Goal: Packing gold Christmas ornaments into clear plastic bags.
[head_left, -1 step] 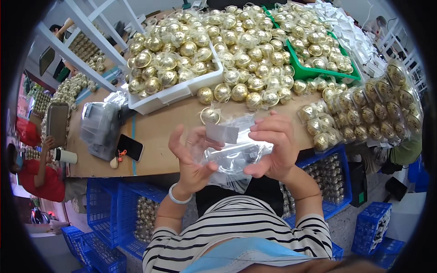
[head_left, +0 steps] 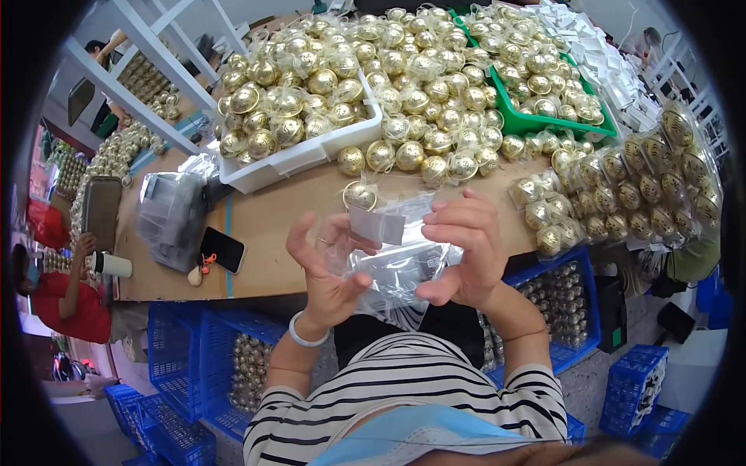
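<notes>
Item in hand: I see a bundle of clear plastic bags [head_left: 400, 268] held above the near edge of the wooden counter [head_left: 287, 210], clamped between both hands. Left hand [head_left: 326, 272] grips its left side, thumb pressed on the film; right hand [head_left: 462, 252] curls over the right side, with a small white card [head_left: 377, 227] at the top between them. Just beyond: one bagged gold ball [head_left: 360, 196]. Further back: white tray [head_left: 299, 159] and green tray [head_left: 536, 124], both heaped with gold balls. Left on the counter: black phone [head_left: 222, 249].
</notes>
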{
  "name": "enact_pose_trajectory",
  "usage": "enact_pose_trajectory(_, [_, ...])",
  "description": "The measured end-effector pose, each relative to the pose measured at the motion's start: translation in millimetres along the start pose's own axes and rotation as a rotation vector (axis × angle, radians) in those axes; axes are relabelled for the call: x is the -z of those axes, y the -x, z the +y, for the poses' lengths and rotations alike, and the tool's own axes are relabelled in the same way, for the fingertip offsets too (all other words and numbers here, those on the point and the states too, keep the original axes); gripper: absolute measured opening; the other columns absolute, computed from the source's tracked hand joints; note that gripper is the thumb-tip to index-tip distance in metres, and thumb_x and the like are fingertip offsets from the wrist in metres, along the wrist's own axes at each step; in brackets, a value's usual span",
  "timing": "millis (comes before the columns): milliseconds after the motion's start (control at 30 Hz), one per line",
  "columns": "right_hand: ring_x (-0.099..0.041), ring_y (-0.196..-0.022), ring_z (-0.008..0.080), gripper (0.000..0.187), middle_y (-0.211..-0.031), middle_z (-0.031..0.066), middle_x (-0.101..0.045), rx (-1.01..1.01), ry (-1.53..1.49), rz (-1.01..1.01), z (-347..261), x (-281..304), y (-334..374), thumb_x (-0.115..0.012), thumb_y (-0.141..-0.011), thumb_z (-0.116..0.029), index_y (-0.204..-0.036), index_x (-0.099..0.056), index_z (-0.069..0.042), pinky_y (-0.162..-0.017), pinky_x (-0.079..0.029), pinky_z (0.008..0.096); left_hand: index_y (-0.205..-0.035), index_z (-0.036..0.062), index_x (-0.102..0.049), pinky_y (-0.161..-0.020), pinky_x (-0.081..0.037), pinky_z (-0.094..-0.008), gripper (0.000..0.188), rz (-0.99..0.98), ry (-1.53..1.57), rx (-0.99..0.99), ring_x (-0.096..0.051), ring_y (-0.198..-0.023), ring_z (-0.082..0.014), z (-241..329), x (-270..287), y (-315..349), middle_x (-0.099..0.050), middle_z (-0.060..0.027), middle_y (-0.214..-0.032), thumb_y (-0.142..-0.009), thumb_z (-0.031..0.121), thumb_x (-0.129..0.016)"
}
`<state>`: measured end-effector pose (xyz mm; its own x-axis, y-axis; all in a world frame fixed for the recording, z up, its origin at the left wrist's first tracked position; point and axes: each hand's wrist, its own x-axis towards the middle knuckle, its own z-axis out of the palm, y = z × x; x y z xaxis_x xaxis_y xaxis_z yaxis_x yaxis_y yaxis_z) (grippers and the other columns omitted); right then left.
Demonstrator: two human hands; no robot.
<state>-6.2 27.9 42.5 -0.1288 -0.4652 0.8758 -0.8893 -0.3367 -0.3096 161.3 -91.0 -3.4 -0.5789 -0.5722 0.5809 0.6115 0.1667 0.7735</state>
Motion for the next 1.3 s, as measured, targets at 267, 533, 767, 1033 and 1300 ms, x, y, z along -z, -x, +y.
enact_pose_trajectory(267, [-0.061, -0.088, 0.0183, 0.051, -0.084, -0.0002, -0.062, -0.048, -0.154, 0.014, 5, -10, 22, -0.075, -0.084, -0.058, -0.087, -0.063, -0.009, -0.096, -0.039, 0.0440, -0.113, 0.0096, -0.037, -0.086, -0.048, -0.0321, 0.036, -0.061, -0.085, 0.153, -0.056, -0.095, -0.0191, 15, 5, 2, -0.048, -0.0178, -0.126, -0.100, 0.028, -0.066])
enact_pose_trajectory(533, [-0.060, -0.121, 0.0371, 0.085, -0.143, 0.0215, -0.056, -0.071, -0.569, -0.376, 7, -17, -6, -0.057, -0.090, -0.070, -0.136, -0.058, 0.003, -0.104, -0.045, 0.0433, -0.103, 0.0073, -0.045, -0.093, -0.044, -0.0364, 0.023, 0.046, -0.417, 0.014, -0.053, -0.101, -0.0196, 16, 1, -9, -0.051, -0.0212, -0.132, -0.106, 0.028, -0.054])
enact_pose_trajectory(767, [-0.061, -0.113, 0.0373, 0.043, -0.125, 0.0214, -0.063, -0.275, -0.677, -0.136, -14, -17, -8, -0.059, -0.100, -0.039, -0.108, -0.067, 0.002, -0.097, -0.048, 0.0403, -0.107, 0.0052, -0.048, -0.090, -0.045, -0.0396, 0.030, -0.041, -0.560, -0.366, -0.056, -0.099, -0.0263, 15, 17, -5, -0.057, -0.0223, -0.124, -0.104, 0.034, -0.055])
enact_pose_trajectory(1033, [-0.047, -0.105, 0.0126, 0.024, -0.109, 0.0043, -0.048, -0.747, -0.897, -0.711, 12, 8, -22, -0.054, -0.106, -0.018, -0.092, -0.065, -0.002, -0.090, -0.041, 0.0271, -0.095, 0.0000, -0.059, -0.083, -0.049, -0.0426, 0.032, -0.176, -0.789, -0.251, -0.061, -0.093, -0.0323, 43, 15, -21, -0.064, -0.0228, -0.109, -0.105, 0.027, -0.046])
enact_pose_trajectory(1300, [-0.054, -0.099, 0.0231, 0.012, -0.106, 0.0068, -0.056, -0.209, -0.539, -0.699, 4, 12, -45, -0.073, -0.089, -0.014, -0.088, -0.065, -0.005, -0.087, -0.044, 0.0361, -0.083, -0.0027, -0.057, -0.078, -0.049, -0.0416, 0.019, -0.235, -0.763, -0.107, -0.059, -0.085, -0.0327, 54, 13, -25, -0.064, -0.0238, -0.092, -0.090, 0.008, -0.043])
